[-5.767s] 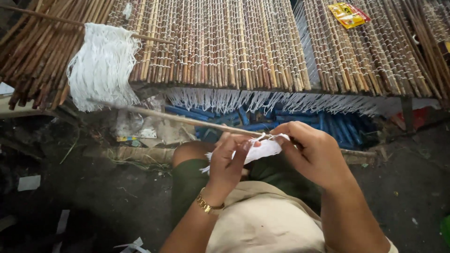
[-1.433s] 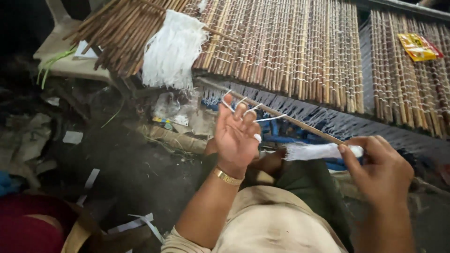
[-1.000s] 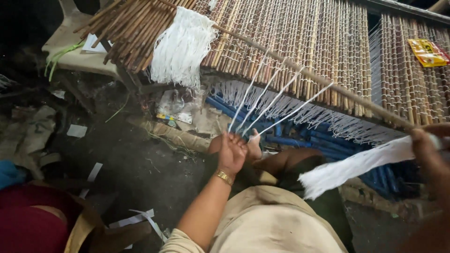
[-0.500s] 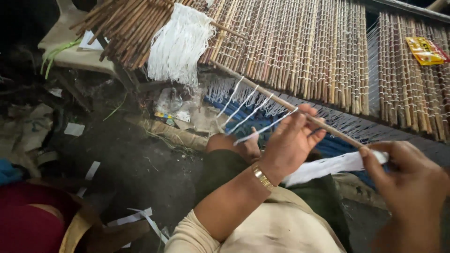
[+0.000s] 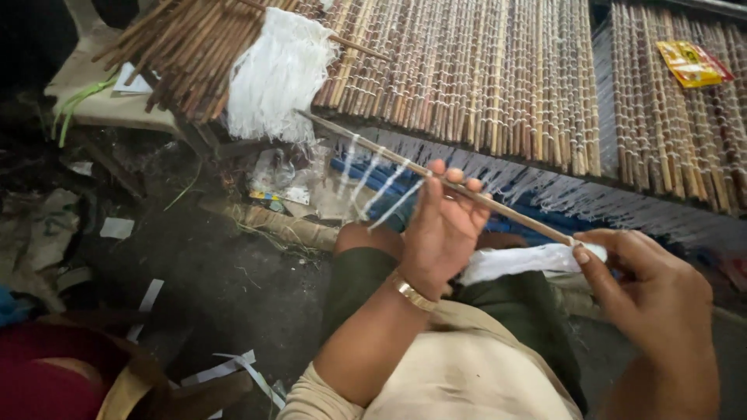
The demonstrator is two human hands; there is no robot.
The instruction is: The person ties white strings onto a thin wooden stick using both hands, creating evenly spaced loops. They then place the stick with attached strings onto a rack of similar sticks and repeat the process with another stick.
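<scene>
Left hand (image 5: 445,229) first: its fingers are curled around a thin wooden stick (image 5: 436,177), holding it near its middle, and I see a gold bracelet (image 5: 411,291) on that wrist. Going from the far left of my view, a dark red bag (image 5: 47,377) sits in the lower corner, with torn paper strips (image 5: 233,369) on the dark floor beside it. Above them a bundle of loose brown sticks (image 5: 183,43) lies slanted on a low ledge, and a hank of white thread (image 5: 276,74) hangs over it. From there the stick I hold runs down to the right, its upper end near that hank. A few white strands (image 5: 373,180) hang from it just left of my fingers. Behind it stretches the woven stick mat (image 5: 498,78), its white fringe (image 5: 545,183) dangling over blue pieces underneath. At the stick's lower end, my right hand (image 5: 650,284) pinches a flat wad of white thread (image 5: 517,260) between thumb and fingers; I think the wad touches the stick's tip there, though the hand hides the exact join. Farther right, a yellow and red packet (image 5: 692,62) rests on the mat near the top corner.
</scene>
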